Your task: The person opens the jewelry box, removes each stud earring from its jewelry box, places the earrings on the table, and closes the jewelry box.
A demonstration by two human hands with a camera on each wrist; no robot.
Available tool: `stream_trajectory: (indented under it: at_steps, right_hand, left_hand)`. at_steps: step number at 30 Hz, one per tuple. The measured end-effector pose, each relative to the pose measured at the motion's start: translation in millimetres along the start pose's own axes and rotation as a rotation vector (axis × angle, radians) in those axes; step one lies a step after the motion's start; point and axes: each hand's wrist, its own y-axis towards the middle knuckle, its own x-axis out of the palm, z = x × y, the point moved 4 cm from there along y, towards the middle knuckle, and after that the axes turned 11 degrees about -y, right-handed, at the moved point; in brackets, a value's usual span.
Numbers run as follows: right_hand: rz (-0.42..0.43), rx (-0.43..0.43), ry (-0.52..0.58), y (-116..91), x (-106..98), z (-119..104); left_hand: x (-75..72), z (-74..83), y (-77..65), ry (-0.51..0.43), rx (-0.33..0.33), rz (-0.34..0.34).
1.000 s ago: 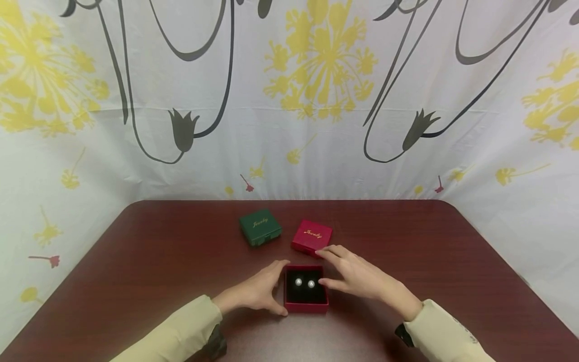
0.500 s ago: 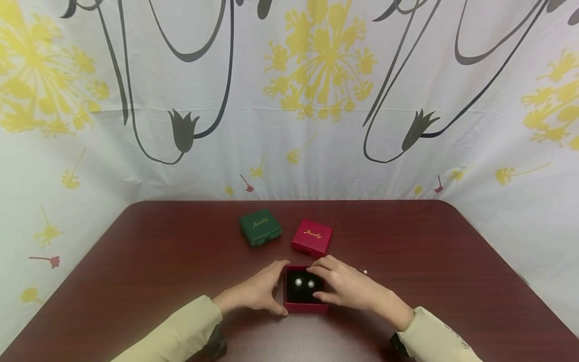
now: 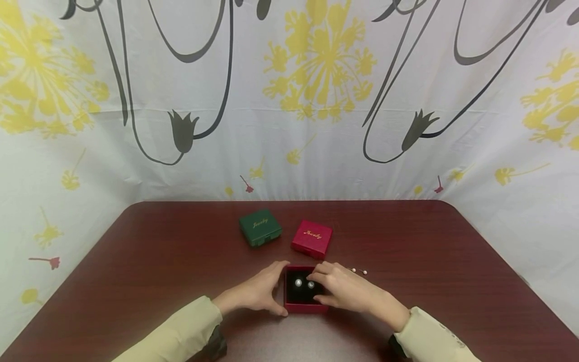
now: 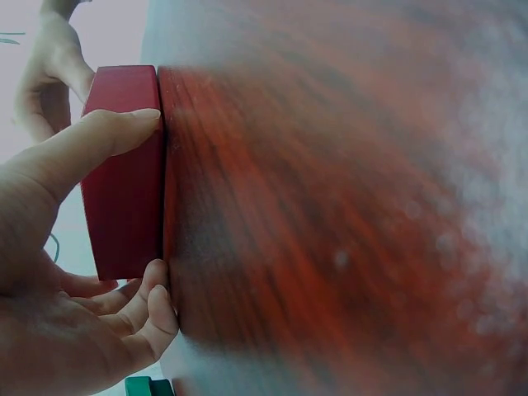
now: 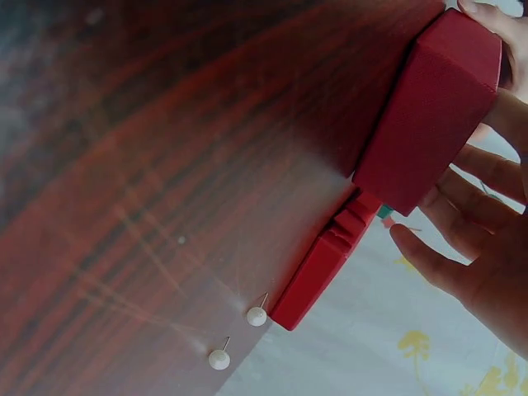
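A small dark red box [image 3: 306, 308] with a black insert [image 3: 296, 296] stands uncovered on the table. Two pearl stud earrings sit in the insert, the left pearl [image 3: 298, 283] and the right pearl [image 3: 310, 284]. My left hand [image 3: 256, 290] grips the box's left side, thumb [image 4: 124, 132] on its near wall and fingers at the far end. Over the box's right part is my right hand [image 3: 346, 288], fingers bent down inside, close to the right pearl. Its thumb and index fingertips are apart; whether they touch the insert or pearl cannot be seen.
Behind the box lie a closed bright red jewelry box [image 3: 312, 237] and a closed green jewelry box [image 3: 260, 227]. Two more pearl studs [image 5: 256, 316] rest on the table, right of my right hand. A patterned curtain [image 3: 289, 100] hangs behind the table.
My right hand has come left and toward me, from the box's right edge to above the insert, uncovering the two studs on the table. My left hand and the box stay put.
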Motion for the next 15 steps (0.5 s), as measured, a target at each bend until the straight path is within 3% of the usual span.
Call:
stream_trajectory:
  at_steps: [15]
  right_hand:
    - [0.000,-0.017,-0.038,3.6,3.0,-0.5]
  left_hand:
    - [1.3,-1.3,0.8,0.004,-0.016,-0.003]
